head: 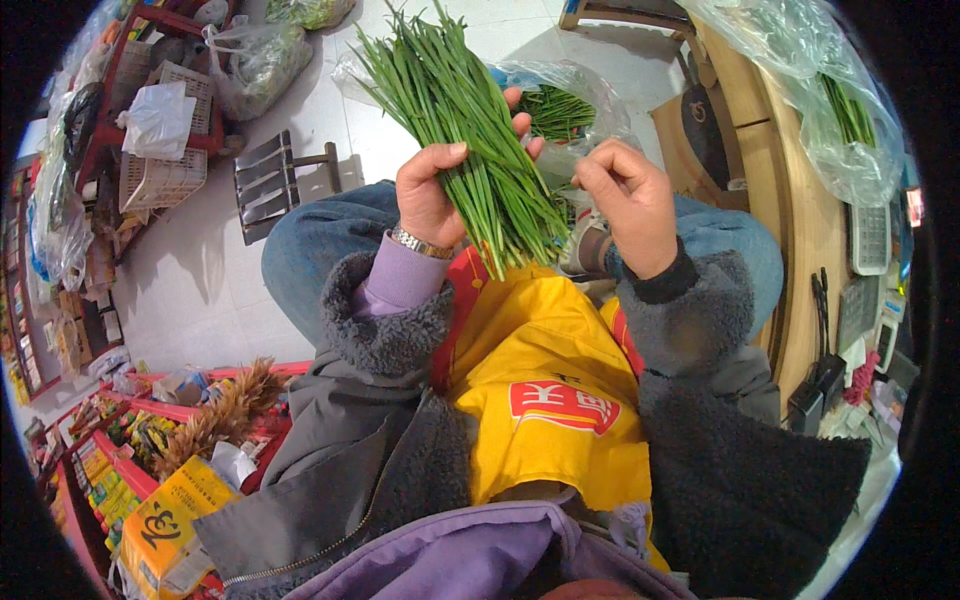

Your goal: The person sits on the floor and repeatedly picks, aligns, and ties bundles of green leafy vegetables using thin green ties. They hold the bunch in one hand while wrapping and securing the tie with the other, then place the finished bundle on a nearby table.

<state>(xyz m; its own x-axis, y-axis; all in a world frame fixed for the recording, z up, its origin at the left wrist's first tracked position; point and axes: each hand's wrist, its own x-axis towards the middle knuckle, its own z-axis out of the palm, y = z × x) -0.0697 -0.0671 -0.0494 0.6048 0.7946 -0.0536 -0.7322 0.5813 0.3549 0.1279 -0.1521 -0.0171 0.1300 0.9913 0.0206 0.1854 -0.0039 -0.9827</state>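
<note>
A thick bunch of green Chinese chives (480,142) lies across my left hand (435,191), whose thumb rests on its near side while the fingertips show beyond the leaves. The cut ends point down over my yellow apron (555,337). Just right of the bunch is my right hand (634,199), its fingers curled with thumb and forefinger together; whether something thin is pinched there I cannot tell. Behind the hands, more green stalks (555,112) lie in an open clear plastic bag (600,82) near the floor.
On the right stands a wooden counter (810,225) with bagged greens (847,112) and a calculator (870,236). A small folding stool (266,187) is on the floor at left, near white plastic baskets (165,180) on a red rack. Packaged goods (112,487) fill a red shelf at lower left.
</note>
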